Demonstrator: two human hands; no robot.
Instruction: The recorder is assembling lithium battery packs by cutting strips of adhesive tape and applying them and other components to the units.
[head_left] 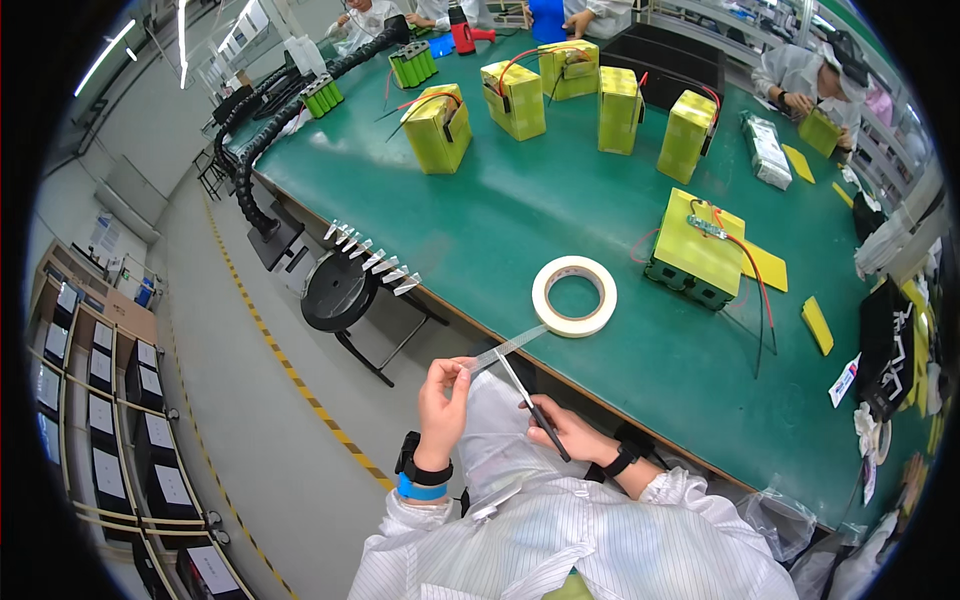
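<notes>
My left hand (pixel 442 400) pinches the free end of a translucent tape strip (pixel 515 343) just off the table's near edge. The strip runs to a wide white tape roll (pixel 548 312) lying flat on the green table. In my right hand (pixel 575 436) are scissors (pixel 515 378) with black handles, their silver blades up against the strip between my left fingers and the roll. Whether the blades have cut into it, I cannot tell. To the roll's right lies a yellow-green battery pack (pixel 715 250) with a small circuit board and red and black wires.
Short tape pieces (pixel 375 262) hang along the edge of the table (pixel 470 225), above a black stool (pixel 340 292). Several wrapped battery packs (pixel 437 135) stand farther back, near a black bin (pixel 665 60). A co-worker (pixel 820 85) handles a yellow piece at the right.
</notes>
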